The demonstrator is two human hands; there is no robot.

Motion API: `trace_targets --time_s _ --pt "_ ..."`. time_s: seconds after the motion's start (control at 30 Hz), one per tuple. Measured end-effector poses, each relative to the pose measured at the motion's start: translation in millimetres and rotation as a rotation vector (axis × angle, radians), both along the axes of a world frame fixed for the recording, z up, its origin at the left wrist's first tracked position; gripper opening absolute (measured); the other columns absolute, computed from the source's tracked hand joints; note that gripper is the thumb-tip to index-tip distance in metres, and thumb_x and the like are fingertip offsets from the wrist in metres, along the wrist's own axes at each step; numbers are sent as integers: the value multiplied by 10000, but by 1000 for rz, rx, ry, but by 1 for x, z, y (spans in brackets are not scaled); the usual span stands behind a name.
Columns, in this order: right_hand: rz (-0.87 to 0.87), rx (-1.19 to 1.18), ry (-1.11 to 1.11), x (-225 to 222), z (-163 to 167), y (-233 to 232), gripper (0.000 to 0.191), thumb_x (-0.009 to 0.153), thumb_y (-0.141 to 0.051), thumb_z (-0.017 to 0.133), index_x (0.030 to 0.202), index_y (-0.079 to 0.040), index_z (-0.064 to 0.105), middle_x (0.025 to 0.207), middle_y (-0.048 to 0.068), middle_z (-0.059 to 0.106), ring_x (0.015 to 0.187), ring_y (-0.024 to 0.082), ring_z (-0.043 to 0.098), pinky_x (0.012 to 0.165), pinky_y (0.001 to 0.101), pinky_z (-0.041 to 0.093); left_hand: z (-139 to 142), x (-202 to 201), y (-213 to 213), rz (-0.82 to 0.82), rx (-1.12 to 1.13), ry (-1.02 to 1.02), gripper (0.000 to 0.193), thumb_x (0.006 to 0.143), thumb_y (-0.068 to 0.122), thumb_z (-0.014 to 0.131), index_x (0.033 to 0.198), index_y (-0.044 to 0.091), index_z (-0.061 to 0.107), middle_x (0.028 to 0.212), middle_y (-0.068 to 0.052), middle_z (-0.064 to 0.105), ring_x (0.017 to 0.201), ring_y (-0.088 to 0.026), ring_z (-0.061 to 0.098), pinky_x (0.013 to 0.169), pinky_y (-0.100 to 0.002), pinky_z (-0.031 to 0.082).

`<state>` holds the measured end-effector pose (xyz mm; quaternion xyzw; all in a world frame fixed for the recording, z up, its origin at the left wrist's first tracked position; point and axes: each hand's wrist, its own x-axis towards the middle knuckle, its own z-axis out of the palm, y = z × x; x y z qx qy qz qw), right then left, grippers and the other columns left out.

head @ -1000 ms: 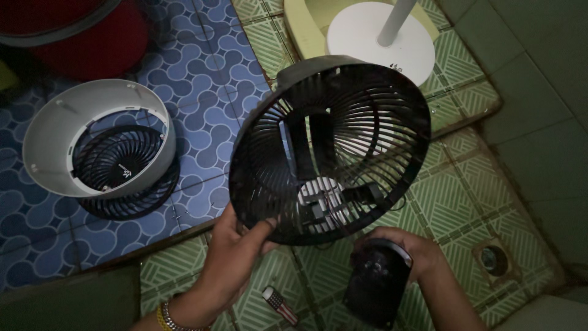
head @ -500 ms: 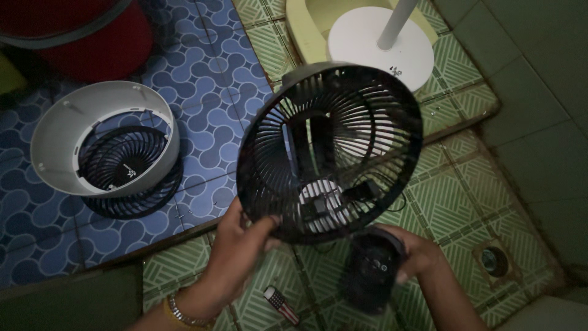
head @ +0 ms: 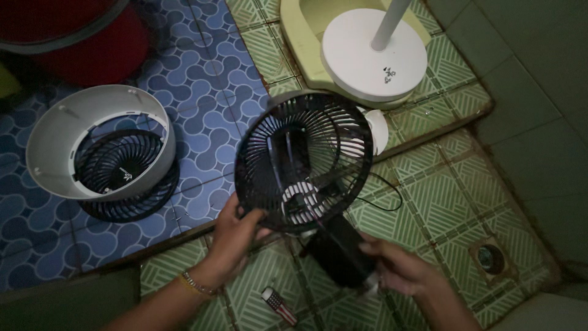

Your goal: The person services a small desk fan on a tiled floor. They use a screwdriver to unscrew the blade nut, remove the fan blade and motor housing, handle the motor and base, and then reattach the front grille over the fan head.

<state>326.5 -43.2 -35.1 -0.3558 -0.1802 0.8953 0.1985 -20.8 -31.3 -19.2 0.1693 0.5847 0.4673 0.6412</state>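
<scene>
1. Floor tiles (head: 453,202), green with a line pattern on the near side and blue with round shapes on the far side, carry everything.
2. White round stand base (head: 373,52) with its pole stands at the top, well apart from the hands.
3. Black fan grille (head: 304,160) with the motor housing (head: 334,251) under it is held tilted above the green tiles, in the middle.
4. White fan shroud (head: 101,141) lies at the left on a second black grille (head: 125,184).
5. Left hand (head: 236,230) is closed on the lower rim of the grille; right hand (head: 392,266) grips the motor housing.
6. Small lighter (head: 278,304) lies on the floor between the arms.
7. The step in hand seems to be turning and inspecting the fan head; a next move would need a steady grip on both parts.
</scene>
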Motion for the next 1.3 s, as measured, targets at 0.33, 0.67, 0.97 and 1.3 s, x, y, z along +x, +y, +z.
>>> trace_targets --time_s 0.33,0.67,0.97,1.3 --pt "-30 -27 19 -20 22 3 728 965 -531 467 1541 -98 370 1270 175 650 1035 265 712 855 439 616 -41 1 7 -36 7 -73 473 869 7 589 1311 175 580 1134 -5 697 1009 -158 680 757 -347 615" --pt "133 673 -356 -41 40 0 1114 728 -64 879 1616 -126 209 1485 87 520 1316 190 533 1040 337 482 -57 -9 24 -91 25 -61 381 896 37 578 1267 120 590 1104 -23 673 978 -176 678 771 -371 626" --pt "147 671 -631 -73 56 2 1170 661 -87 885 1616 -211 222 1453 87 527 1253 189 598 966 358 552 -56 -11 33 -122 9 -59 293 944 111 572 1236 95 601 1083 -60 676 958 -188 683 807 -404 613" --pt "157 806 -831 -85 74 -2 1156 634 -90 882 1611 -223 276 1371 75 575 1210 217 648 906 331 589 -59 -9 41 -127 -1 -84 364 916 188 607 1266 102 565 1110 -59 676 957 -206 690 816 -432 623"
